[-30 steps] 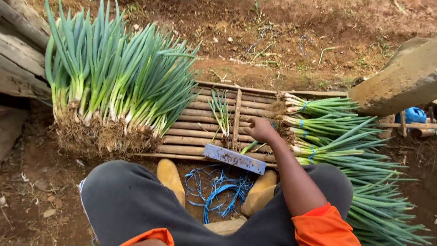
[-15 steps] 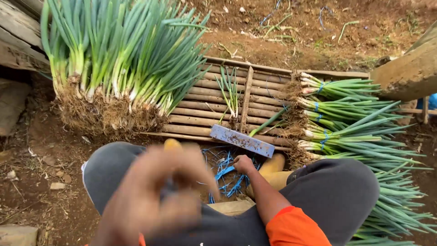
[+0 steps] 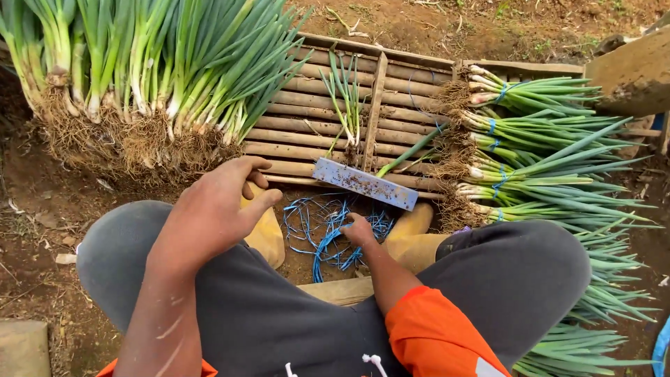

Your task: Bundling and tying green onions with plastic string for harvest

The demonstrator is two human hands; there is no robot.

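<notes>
- Right hand (image 3: 359, 229) is down in a tangle of thin blue ties (image 3: 328, 234) on the dirt between the yellow boots (image 3: 412, 237), fingers curled into the strands; can't tell if it's actually pinching one.
- Left hand (image 3: 213, 209) hovers over the knee, fingers loosely spread, holding nothing.
- Slatted bamboo rack (image 3: 300, 126) in front, a flat grey-blue bar (image 3: 365, 183) on its near edge, a small bunch of scallions (image 3: 345, 94) lying on the slats.
- Big rooty loose pile (image 3: 139, 70) left, blue-tied bundles (image 3: 530, 146) stacked right.
- Bare reddish soil all round, tight space.
</notes>
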